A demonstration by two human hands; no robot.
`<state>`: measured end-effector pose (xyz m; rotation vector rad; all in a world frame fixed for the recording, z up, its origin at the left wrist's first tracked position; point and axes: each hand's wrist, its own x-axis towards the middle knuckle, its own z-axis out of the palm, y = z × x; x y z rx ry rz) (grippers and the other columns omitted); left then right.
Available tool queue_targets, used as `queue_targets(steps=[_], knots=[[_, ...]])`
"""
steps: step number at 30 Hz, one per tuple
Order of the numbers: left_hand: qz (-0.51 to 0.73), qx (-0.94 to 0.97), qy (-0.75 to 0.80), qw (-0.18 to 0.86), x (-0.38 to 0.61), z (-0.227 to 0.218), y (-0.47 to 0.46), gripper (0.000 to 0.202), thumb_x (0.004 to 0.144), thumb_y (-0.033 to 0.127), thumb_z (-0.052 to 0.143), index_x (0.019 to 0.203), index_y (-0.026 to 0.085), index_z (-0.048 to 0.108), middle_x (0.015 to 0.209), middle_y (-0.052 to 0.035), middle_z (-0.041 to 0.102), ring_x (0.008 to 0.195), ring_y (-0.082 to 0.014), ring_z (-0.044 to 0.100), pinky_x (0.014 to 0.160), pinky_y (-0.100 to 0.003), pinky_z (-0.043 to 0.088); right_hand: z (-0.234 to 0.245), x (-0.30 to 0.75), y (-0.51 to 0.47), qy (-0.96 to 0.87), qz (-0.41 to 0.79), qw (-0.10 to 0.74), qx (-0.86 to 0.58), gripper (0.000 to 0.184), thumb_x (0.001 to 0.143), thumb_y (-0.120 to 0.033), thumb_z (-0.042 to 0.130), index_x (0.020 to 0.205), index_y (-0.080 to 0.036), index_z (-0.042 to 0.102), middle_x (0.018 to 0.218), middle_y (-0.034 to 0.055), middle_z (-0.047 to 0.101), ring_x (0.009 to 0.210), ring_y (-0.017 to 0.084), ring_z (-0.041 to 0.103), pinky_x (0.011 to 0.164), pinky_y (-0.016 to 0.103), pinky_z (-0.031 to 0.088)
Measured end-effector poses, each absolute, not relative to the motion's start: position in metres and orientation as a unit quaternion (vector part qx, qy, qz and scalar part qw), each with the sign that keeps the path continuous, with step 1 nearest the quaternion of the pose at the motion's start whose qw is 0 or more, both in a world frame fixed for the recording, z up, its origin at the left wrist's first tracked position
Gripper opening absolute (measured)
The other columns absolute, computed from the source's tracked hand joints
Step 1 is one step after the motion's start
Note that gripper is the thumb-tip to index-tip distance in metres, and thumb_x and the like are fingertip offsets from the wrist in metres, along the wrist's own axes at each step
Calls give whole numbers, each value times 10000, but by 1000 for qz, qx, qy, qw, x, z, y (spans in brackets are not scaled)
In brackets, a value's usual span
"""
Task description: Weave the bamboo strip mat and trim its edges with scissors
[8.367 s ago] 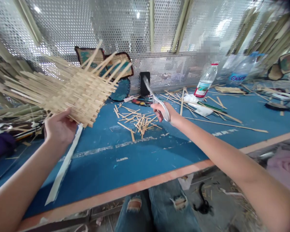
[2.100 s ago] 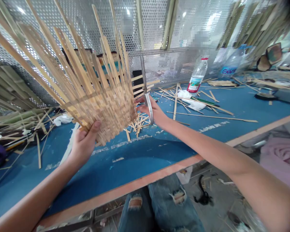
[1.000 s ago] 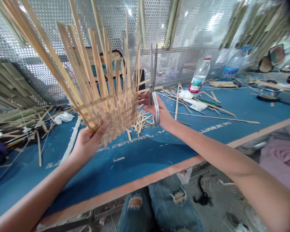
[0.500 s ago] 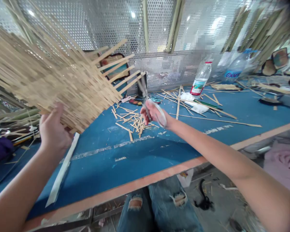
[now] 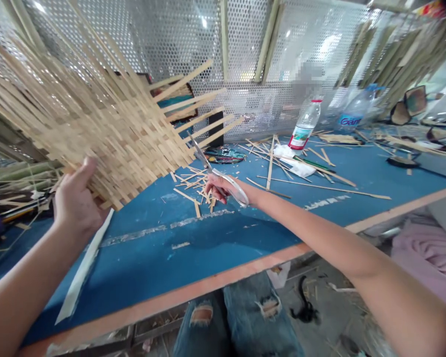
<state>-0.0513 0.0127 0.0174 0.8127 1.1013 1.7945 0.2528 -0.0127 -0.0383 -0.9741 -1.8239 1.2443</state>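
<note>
Tipped far over from its upright pose a second ago, the woven bamboo basket (image 5: 107,134) now slants in the air above the blue surface (image 5: 163,263), its loose strips pointing right. The left hand (image 5: 76,198) bears it from below, fingers (image 5: 89,166) spread against the weave. Just beside it, the right hand (image 5: 219,188) has its fingers clamped on the handles of closed scissors (image 5: 208,163), above scattered bamboo offcuts (image 5: 188,193).
</note>
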Motion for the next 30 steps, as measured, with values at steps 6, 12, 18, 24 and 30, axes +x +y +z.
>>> queue_targets(steps=[6, 12, 18, 24, 30], knots=[[719, 339, 409, 448, -43, 13, 10, 89, 886, 203, 707, 846, 147, 651, 709, 20, 695, 626, -172, 715, 883, -481, 652, -39, 255, -12, -698, 484, 368, -379, 694, 881, -853, 481, 873, -172, 613, 557, -46, 499, 455, 93, 464, 485, 246, 363], [712, 332, 427, 447, -38, 14, 6, 120, 951, 193, 645, 843, 143, 657, 615, 40, 663, 544, -138, 671, 849, -400, 663, -40, 255, -14, -707, 463, 368, -388, 721, 917, -848, 413, 825, -165, 623, 522, -32, 519, 447, 97, 511, 474, 235, 399], [716, 345, 397, 458, -38, 9, 10, 78, 935, 163, 670, 874, 128, 702, 673, 26, 713, 538, -123, 667, 853, -387, 664, -36, 253, -20, -690, 434, 389, -430, 765, 907, -871, 381, 738, -166, 627, 410, -40, 476, 336, 95, 460, 414, 235, 426], [680, 350, 431, 480, -36, 10, 3, 111, 948, 142, 630, 876, 98, 701, 603, -2, 678, 589, -176, 718, 841, -408, 669, -41, 256, -13, -676, 490, 375, -402, 779, 890, -902, 335, 821, -177, 612, 468, -46, 497, 405, 104, 530, 456, 222, 466], [689, 347, 425, 474, -35, 9, 3, 103, 943, 126, 635, 863, 100, 695, 634, 10, 705, 537, -146, 699, 858, -381, 665, -36, 256, -21, -684, 429, 396, -436, 732, 916, -856, 396, 699, -186, 594, 389, -53, 437, 315, 90, 444, 410, 234, 441]])
